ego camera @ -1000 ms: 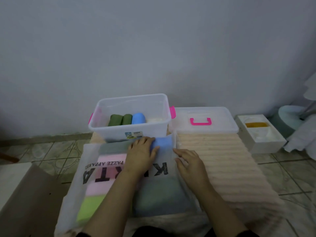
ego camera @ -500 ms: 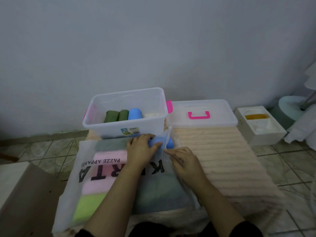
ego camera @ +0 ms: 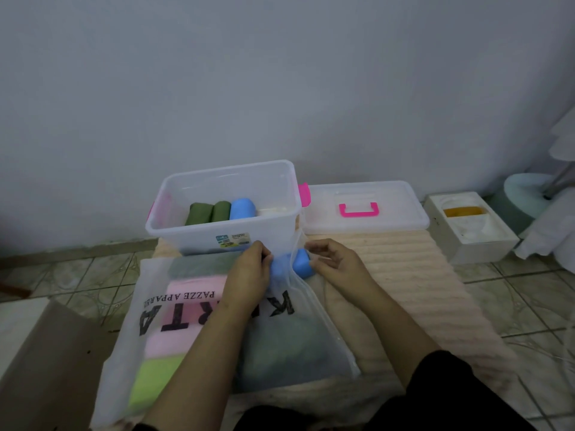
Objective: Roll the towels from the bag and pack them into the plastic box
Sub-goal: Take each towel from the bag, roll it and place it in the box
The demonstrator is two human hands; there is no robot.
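Note:
A translucent white bag (ego camera: 161, 309) with black lettering lies flat before me, with pink, green and grey-green folded towels showing through it. A blue towel (ego camera: 301, 263) sticks out of the bag's open right edge. My left hand (ego camera: 253, 269) pinches the bag's edge beside that towel. My right hand (ego camera: 334, 262) has curled fingers at the towel's right end and at the bag's edge. Behind them stands the clear plastic box (ego camera: 224, 234) with pink latches, holding two dark green rolls (ego camera: 209, 213), one blue roll (ego camera: 242, 208) and something pale.
The box's clear lid (ego camera: 389, 219) with a pink handle lies to the right on a cream ribbed mat (ego camera: 404, 275). A white foam block (ego camera: 479, 241) sits further right. Brown cardboard (ego camera: 46, 353) lies at the lower left on the tiled floor.
Both hands moved toward the bag's opening near the box. The blue towel has come partly out of the bag's edge. The view shifted slightly.

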